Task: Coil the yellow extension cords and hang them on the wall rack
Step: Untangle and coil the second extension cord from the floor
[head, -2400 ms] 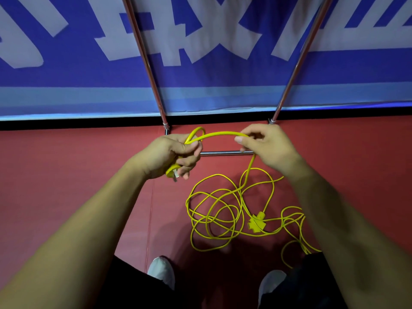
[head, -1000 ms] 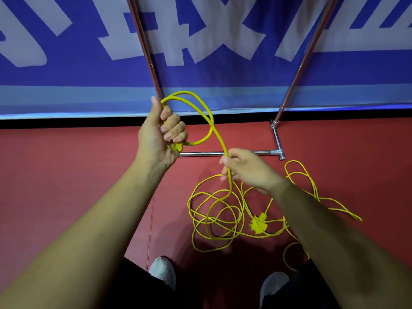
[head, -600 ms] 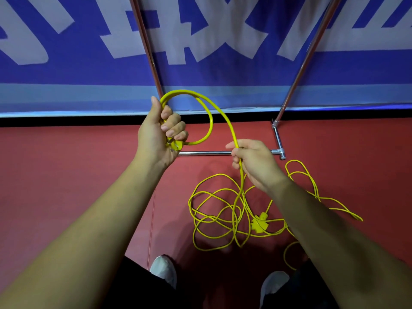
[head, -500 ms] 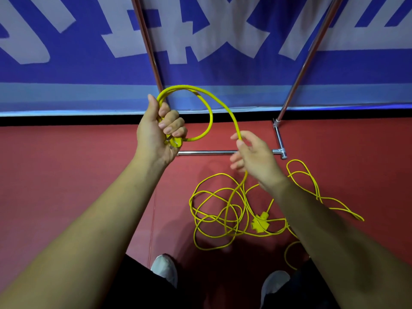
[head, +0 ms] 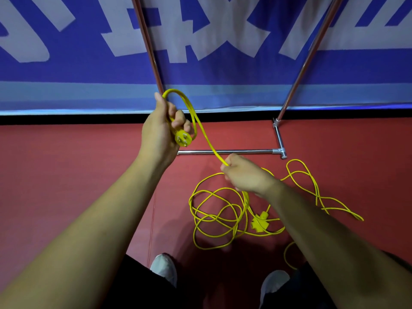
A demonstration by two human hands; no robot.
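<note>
Likely a sports hall or event venue — red mat-like floor [head: 66,175] with a straight seam [head: 152,219], a huge blue banner [head: 223,72] with big white characters running along the wall, and a chrome tube rack [head: 229,150] standing at its foot.

light: dim, violet cast | shadow: dark pool on floor [head: 66,175], bottom centre | edges: wide-angle bowing | focus: sharp
</note>
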